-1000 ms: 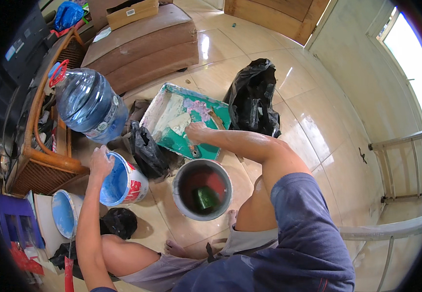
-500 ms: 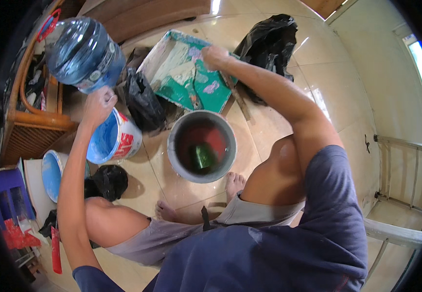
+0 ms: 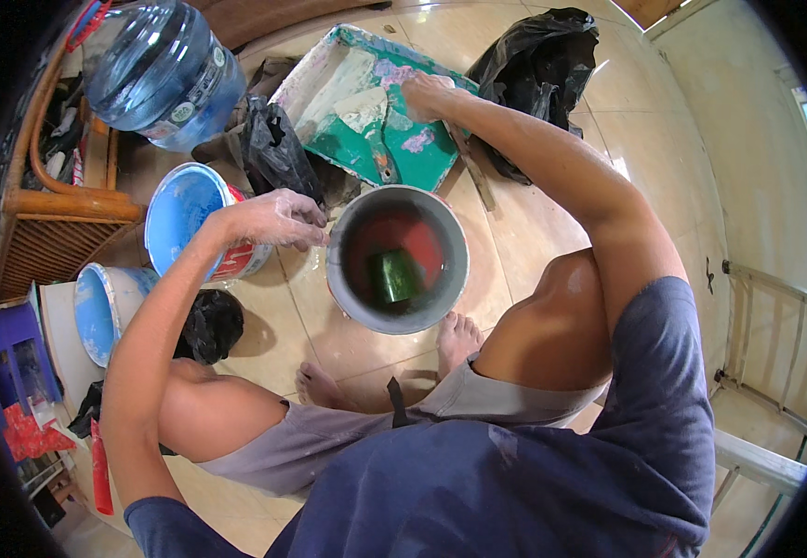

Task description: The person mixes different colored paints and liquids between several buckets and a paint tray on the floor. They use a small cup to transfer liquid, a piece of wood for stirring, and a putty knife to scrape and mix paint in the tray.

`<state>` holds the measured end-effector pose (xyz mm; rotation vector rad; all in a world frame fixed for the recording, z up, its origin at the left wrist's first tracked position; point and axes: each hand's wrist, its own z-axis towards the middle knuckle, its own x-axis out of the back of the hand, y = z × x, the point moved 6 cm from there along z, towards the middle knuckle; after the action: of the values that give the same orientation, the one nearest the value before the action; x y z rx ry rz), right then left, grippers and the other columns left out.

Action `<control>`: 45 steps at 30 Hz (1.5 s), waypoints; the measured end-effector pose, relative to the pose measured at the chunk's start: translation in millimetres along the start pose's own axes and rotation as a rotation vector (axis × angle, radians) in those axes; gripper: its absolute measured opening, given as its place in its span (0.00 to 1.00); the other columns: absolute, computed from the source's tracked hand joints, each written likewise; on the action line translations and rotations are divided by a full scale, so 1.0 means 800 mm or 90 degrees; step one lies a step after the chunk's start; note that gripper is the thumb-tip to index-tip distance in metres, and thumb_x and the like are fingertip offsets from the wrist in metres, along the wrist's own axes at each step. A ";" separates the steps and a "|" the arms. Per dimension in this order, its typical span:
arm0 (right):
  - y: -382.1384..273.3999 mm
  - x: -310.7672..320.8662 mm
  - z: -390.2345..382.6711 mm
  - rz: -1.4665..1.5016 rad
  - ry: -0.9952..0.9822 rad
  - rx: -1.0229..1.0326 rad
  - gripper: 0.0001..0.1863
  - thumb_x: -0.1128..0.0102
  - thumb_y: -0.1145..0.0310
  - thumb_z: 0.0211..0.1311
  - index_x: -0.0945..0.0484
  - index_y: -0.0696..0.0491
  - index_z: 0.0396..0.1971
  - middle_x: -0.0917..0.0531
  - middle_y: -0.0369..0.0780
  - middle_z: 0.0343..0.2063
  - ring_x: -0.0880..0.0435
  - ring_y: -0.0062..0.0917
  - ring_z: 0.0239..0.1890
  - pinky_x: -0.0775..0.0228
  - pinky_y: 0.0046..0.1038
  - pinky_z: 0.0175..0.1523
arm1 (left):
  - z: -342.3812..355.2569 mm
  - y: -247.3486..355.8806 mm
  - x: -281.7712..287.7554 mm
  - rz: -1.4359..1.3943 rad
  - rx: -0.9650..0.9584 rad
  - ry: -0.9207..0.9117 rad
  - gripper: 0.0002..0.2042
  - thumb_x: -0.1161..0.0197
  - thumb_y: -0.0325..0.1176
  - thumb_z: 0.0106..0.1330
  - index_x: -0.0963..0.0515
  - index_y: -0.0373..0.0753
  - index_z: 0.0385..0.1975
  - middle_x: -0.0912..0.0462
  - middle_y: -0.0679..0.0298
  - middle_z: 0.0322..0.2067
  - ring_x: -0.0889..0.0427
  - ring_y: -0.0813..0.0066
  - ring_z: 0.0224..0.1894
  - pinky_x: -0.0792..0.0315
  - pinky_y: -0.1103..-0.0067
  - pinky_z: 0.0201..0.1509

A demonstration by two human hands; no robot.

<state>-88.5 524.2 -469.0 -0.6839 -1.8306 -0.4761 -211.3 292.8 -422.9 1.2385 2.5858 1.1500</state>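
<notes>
L hand (image 3: 273, 219) moved off blue bucket (image 3: 185, 219) to grey bucket (image 3: 397, 259) rim, fingers pinched narrow; R hand (image 3: 427, 93) fingers gripped scraper (image 3: 377, 139), blade just beyond fingertips in green tray (image 3: 422, 163).

glossy floor tiles (image 3: 552, 223), crinkled plastic bag (image 3: 538, 56)

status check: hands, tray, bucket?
Left hand on grey bucket rim, fingers pinched. Right hand on green paint tray, by the putty knife. Green object in bucket. Nothing between them.
</notes>
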 end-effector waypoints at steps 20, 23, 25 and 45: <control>0.012 -0.003 -0.001 -0.007 -0.015 0.010 0.14 0.46 0.72 0.43 0.21 0.60 0.33 0.20 0.52 0.35 0.19 0.40 0.40 0.26 0.38 0.39 | 0.008 0.002 -0.013 -0.028 -0.041 0.030 0.15 0.40 0.35 0.57 0.26 0.28 0.34 0.20 0.58 0.30 0.18 0.74 0.34 0.27 0.78 0.37; 0.009 -0.011 0.003 -0.014 -0.064 -0.008 0.16 0.44 0.76 0.39 0.21 0.60 0.34 0.20 0.51 0.38 0.19 0.40 0.41 0.25 0.37 0.37 | 0.008 0.004 -0.014 -0.007 -0.058 0.029 0.14 0.40 0.35 0.56 0.26 0.28 0.34 0.20 0.58 0.30 0.18 0.74 0.33 0.27 0.79 0.36; 0.008 -0.015 0.003 -0.008 -0.069 -0.013 0.17 0.44 0.77 0.38 0.21 0.60 0.34 0.20 0.51 0.38 0.19 0.41 0.41 0.25 0.38 0.37 | 0.008 0.005 -0.015 0.002 -0.053 0.029 0.15 0.40 0.36 0.55 0.26 0.28 0.33 0.21 0.58 0.30 0.19 0.74 0.33 0.28 0.78 0.36; 0.011 0.000 0.011 0.006 -0.058 -0.030 0.20 0.44 0.75 0.39 0.22 0.58 0.39 0.21 0.50 0.40 0.21 0.40 0.45 0.26 0.37 0.43 | -0.045 -0.034 0.001 0.102 0.065 0.074 0.16 0.44 0.39 0.56 0.27 0.29 0.32 0.22 0.58 0.25 0.24 0.73 0.27 0.30 0.76 0.32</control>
<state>-88.9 536.0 -471.9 -0.7568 -1.9059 -0.4891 -241.8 260.9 -414.2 1.4662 2.7028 1.1618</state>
